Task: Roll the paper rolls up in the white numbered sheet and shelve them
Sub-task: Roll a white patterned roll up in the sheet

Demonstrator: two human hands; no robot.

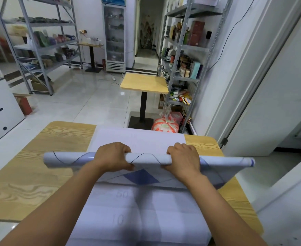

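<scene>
A white numbered sheet (139, 206) lies flat down the middle of the wooden table (39, 166), with faint numbers showing on it. Across it lies a long roll of paper (146, 158), white with thin dark lines and blue patches, reaching past both hands. A flap with a blue diamond hangs loose from the roll toward me. My left hand (113, 157) grips the roll left of its middle, fingers curled over the top. My right hand (183, 158) grips it right of the middle in the same way.
A small wooden pedestal table (144, 83) stands beyond the work table. Metal shelving with goods (183, 55) lines the right wall, and a second rack (39, 45) the left. A glass-door fridge (114, 34) is at the back, a white cabinet (0, 107) at left.
</scene>
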